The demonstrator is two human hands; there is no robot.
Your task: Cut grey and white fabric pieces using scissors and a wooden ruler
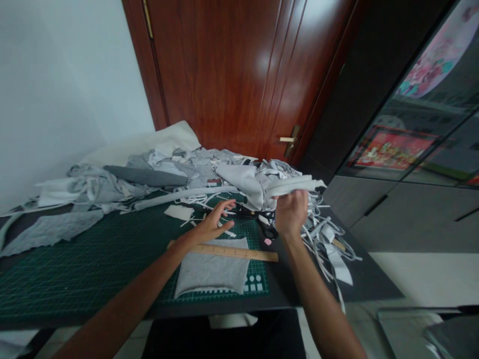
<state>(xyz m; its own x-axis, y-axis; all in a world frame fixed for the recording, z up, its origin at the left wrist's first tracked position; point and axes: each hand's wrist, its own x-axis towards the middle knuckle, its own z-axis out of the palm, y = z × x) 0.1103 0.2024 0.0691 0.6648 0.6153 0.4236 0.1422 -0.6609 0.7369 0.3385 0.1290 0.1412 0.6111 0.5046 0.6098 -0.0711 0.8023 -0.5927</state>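
Observation:
My right hand [292, 212] is closed on a whitish fabric strip [312, 184], raised at the right end of the scrap pile. Fingers apart and holding nothing, my left hand [215, 222] hovers over the cutting mat. Below it a grey fabric piece [213, 273] lies flat, with a wooden ruler [258, 255] across its upper part. Between my hands rest black-handled scissors [268, 229], their blades partly hidden among scraps. A small pink piece [268, 242], perhaps chalk, lies just below the scissors. Left of my left hand is a small cream scrap [178, 212].
The green cutting mat [112, 264] covers much of the dark table [366, 286]. Grey and white fabric scraps [97, 184] are heaped along the back. Tangled cords and strips [329, 239] lie at the right. Behind stand a wooden door [217, 75] and a cabinet [404, 214].

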